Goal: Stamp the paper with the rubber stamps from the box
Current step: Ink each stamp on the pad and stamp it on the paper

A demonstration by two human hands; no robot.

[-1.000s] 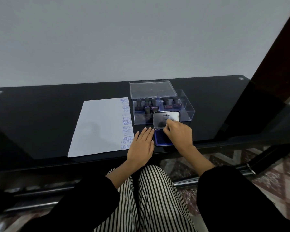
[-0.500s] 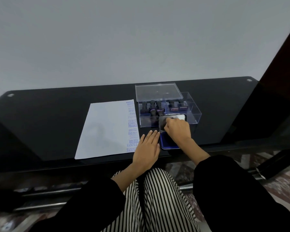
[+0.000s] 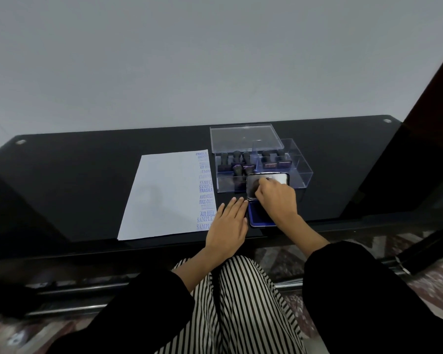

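White paper [image 3: 164,195] bears blue prints [image 3: 206,190]; table [image 3: 87,175] black, ink pad [image 3: 255,218] blue, trousers [image 3: 241,302] black-and-white striped

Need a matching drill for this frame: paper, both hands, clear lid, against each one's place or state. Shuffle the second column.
1 paper
2 left hand
3 right hand
4 clear lid

A flat on the table, beside the ink pad
B behind the stamp box
C blue prints down its right edge
D grips the raised ink pad lid

Pairs: 1-C, 2-A, 3-D, 4-B
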